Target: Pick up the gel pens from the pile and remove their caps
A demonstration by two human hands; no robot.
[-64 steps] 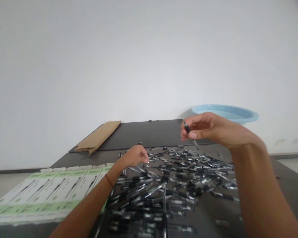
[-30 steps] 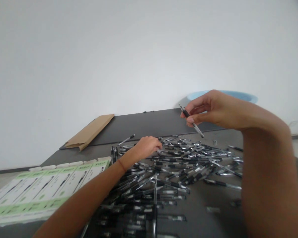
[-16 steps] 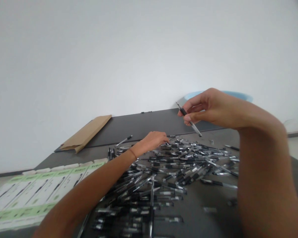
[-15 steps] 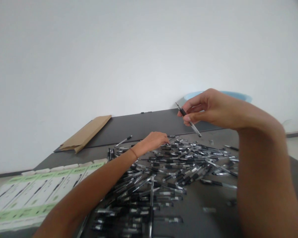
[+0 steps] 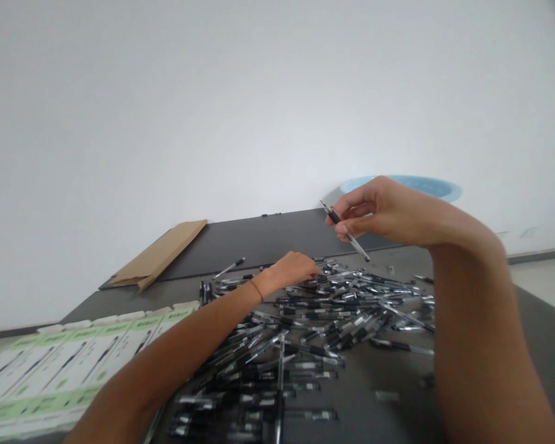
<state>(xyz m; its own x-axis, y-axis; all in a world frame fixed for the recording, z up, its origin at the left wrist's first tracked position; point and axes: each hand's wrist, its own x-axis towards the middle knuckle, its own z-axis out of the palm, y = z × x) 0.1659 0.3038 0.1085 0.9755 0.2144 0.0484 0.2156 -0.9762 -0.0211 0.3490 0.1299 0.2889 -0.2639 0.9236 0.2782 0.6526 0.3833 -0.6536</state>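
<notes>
Raised over the back of the table, my right hand pinches an uncapped gel pen with a clear barrel and black grip. Its bare tip points up and left, its rear end down and right. My left hand rests low at the far side of a loose pile of similar pens. Those left fingers curl downward among the pens, and what lies in them is hidden. A single pen lies apart, left of the pile.
White and green printed pen boxes stand in a row at the left. A brown paper bag lies on the grey table, near its back left corner. Behind my right hand is a light blue basin, close to the white wall.
The view has tilted and turned slightly. My left hand has shifted a little right and curls more over the pile. My right hand keeps the pen, slightly lower and more to the left in view.
</notes>
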